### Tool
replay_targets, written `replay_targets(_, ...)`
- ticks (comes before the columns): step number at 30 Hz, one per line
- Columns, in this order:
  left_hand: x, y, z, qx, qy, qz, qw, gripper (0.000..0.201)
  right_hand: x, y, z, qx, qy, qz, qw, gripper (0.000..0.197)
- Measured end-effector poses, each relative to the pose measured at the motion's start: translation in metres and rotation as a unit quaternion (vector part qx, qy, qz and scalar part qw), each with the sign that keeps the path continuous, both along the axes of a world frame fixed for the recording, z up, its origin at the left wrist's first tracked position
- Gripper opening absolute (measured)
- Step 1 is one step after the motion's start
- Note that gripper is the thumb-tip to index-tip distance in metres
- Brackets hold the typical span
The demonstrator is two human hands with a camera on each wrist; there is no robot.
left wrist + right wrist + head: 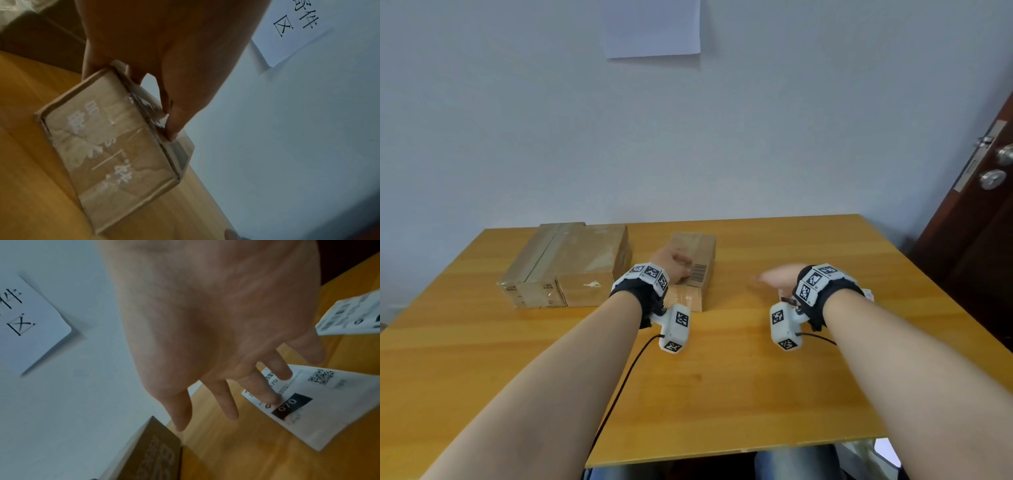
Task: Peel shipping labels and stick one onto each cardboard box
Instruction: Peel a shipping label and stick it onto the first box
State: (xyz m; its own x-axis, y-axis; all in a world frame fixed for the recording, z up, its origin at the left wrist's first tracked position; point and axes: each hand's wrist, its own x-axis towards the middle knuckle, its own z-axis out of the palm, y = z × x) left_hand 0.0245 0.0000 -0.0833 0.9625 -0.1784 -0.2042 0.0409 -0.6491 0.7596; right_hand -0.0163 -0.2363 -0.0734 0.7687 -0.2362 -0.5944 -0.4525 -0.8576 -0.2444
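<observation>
A small cardboard box (697,253) with a barcode (700,274) on its top lies mid-table. My left hand (681,269) grips it across its width; in the left wrist view the thumb (174,120) presses one side of the box (111,146) and the fingers wrap the other. My right hand (774,279) hovers open to the right of the box, blurred. In the right wrist view its spread fingers (228,404) hang just above a white shipping label sheet (308,405) on the table. A second label (349,316) lies further off.
Two larger taped cardboard boxes (565,267) stand side by side at the back left of the wooden table (722,394). A white paper sheet (652,27) hangs on the wall. A dark door (979,222) stands at the right.
</observation>
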Motion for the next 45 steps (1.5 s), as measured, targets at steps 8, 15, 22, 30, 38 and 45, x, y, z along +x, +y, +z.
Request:
replay_targets(8,0.007,0.007,-0.006,-0.018,0.008,0.041,0.999,0.011,0.012,0.015,-0.003,0.111,-0.043,-0.022,0.993,0.045)
replay_targets(15,0.014,0.018,-0.006,0.003,0.037,0.063,0.997,0.013,0.016,0.002,-0.032,0.090,-0.090,-0.054,0.990,0.026)
replay_targets(22,0.013,0.021,-0.002,0.002,0.064,0.071,0.995,0.008,0.022,0.011,-0.045,0.063,-0.074,0.011,0.995,0.059)
replay_targets(30,0.011,0.016,-0.002,0.022,0.055,0.075,0.995,0.010,0.029,0.013,-0.057,0.005,-0.069,0.038,0.997,0.073)
replay_targets(38,0.006,0.016,0.001,0.042,0.045,0.077,0.995,0.021,0.028,0.009,-0.062,0.022,-0.079,-0.015,0.997,0.052)
replay_targets(45,-0.006,0.022,0.006,0.130,0.029,0.036,0.990,0.032,0.026,0.005,-0.047,0.168,-0.167,-0.145,0.961,0.035)
